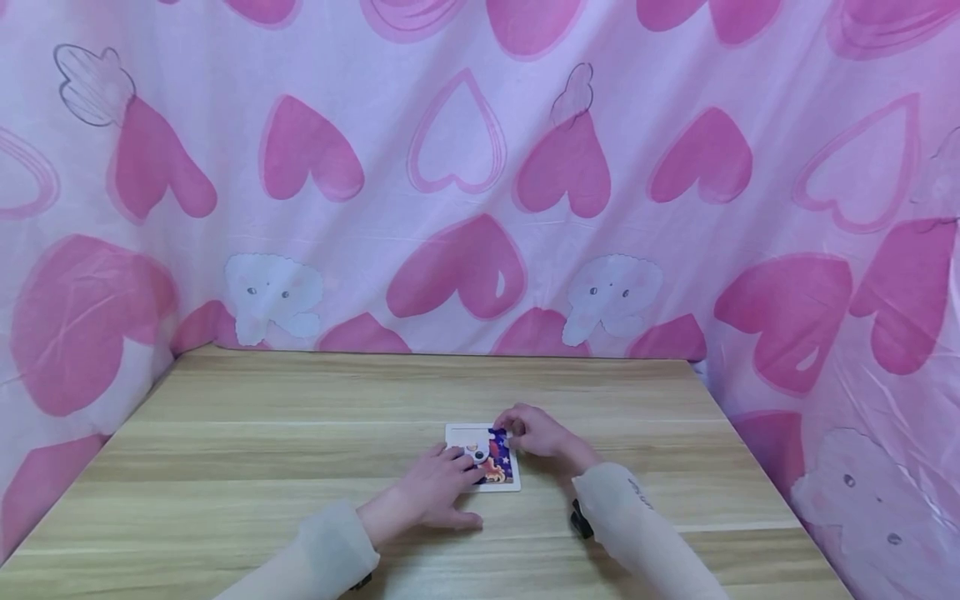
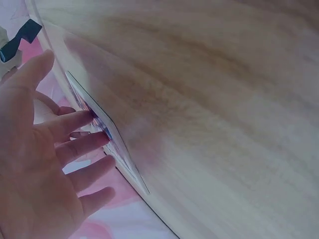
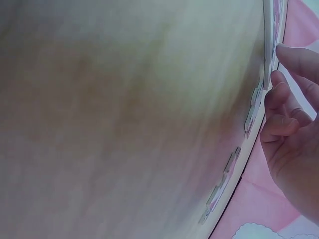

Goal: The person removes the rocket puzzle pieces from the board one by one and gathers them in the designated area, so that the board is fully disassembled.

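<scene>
A small picture puzzle [image 1: 497, 454] in a white-bordered tray [image 1: 517, 485] lies on the table, its dark blue picture showing stars. The upper left of the tray is white and bare. My left hand [image 1: 444, 482] is spread over the puzzle's left side, fingertips on the surface and thumb held apart; in the left wrist view its fingers [image 2: 79, 148] are nearly straight. At the tray's upper right corner, my right hand [image 1: 538, 432] has its fingertips right at the edge, the other fingers bent. I cannot tell whether it pinches a piece.
In the right wrist view, loose flat pieces [image 3: 254, 110] lie on the wooden table [image 1: 300, 425] close below the right hand. A pink heart-patterned cloth [image 1: 450, 250] hangs behind the table and along both sides.
</scene>
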{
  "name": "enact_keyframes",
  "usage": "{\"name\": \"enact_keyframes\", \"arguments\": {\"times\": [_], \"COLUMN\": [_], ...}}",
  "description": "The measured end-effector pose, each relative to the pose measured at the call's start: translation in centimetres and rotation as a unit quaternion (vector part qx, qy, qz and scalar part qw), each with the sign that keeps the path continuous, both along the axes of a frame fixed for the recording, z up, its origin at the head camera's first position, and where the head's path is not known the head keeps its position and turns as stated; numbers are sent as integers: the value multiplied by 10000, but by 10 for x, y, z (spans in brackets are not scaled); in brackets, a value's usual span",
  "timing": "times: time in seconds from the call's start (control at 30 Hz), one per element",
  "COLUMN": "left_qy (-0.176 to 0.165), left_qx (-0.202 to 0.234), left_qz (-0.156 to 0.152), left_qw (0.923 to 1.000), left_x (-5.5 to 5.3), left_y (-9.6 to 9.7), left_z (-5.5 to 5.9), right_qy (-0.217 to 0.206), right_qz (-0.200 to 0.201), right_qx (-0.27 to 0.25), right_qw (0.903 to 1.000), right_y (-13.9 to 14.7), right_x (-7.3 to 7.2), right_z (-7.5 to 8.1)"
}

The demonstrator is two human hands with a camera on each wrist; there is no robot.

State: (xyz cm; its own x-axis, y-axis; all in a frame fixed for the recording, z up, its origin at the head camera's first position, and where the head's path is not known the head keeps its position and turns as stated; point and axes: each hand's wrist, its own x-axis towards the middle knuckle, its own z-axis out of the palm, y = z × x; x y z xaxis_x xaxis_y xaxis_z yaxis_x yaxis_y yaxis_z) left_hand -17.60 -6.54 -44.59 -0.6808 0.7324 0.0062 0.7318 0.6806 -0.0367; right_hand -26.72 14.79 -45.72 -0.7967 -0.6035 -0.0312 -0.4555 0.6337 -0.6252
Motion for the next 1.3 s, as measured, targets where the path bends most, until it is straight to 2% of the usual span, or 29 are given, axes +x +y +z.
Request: {"name": "enact_keyframes", "arguments": {"times": [0.17,0.43,0.7,0.8,1.07,1.3], "left_qy": [-114,85,-245,-153,214,238], "left_qx": [-57,-196,29,68,-147,-157], "left_qz": [74,24,36,11,32,12], "left_qw": [9999,9998,9997,9999,9997,9996], "left_x": [-1,-1,4,4,6,4], "left_y": [3,5,5,6,9,10], "left_z": [-1,0,2,-1,-4,-6], "right_qy": [110,-234,-443,-515,-669,-742], "right_qz": [133,137,128,99,79,20], "right_qx": [221,556,649,649,669,646], "right_qw": [9996,9981,9968,9965,9955,9951], "right_y": [-3,-7,-9,-10,-10,-9], "right_x": [-1,-6,-8,-8,-9,-10], "right_z": [4,9,11,12,12,11]}}
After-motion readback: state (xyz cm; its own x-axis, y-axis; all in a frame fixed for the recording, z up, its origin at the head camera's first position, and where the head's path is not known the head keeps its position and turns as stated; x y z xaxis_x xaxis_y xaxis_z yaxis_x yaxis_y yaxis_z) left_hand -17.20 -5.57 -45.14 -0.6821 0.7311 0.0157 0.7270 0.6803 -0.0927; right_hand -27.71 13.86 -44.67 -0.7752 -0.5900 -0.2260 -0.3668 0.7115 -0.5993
